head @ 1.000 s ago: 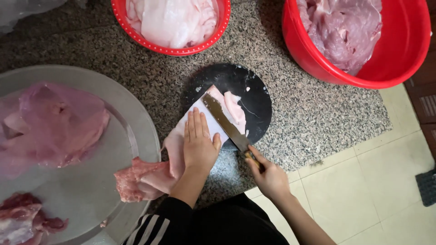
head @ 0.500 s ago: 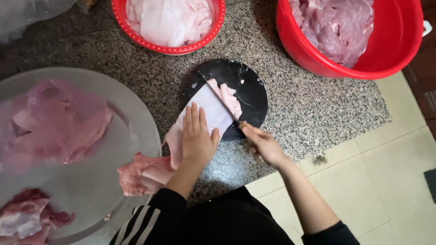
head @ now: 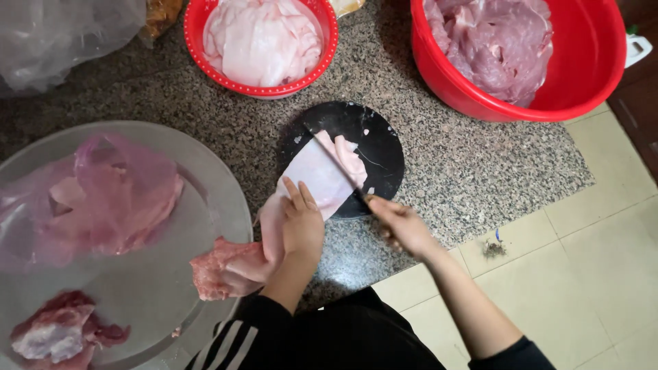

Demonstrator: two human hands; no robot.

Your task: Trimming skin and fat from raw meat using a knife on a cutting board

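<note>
You are in a kitchen used for preparing raw meat, plain enough to be a home or small food shop. A speckled grey granite bench (head: pixel 205 116) carries the work, with pale square floor tiles (head: pixel 596 260) beyond its edge at four o'clock. At twelve o'clock sits a round red plastic basket of pale fat (head: pixel 260 41), at one o'clock a big red plastic tub of pink meat (head: pixel 596 75), at nine o'clock a wide round steel tray (head: pixel 219 199), and centrally a round black chopping board (head: pixel 380 147).
</note>
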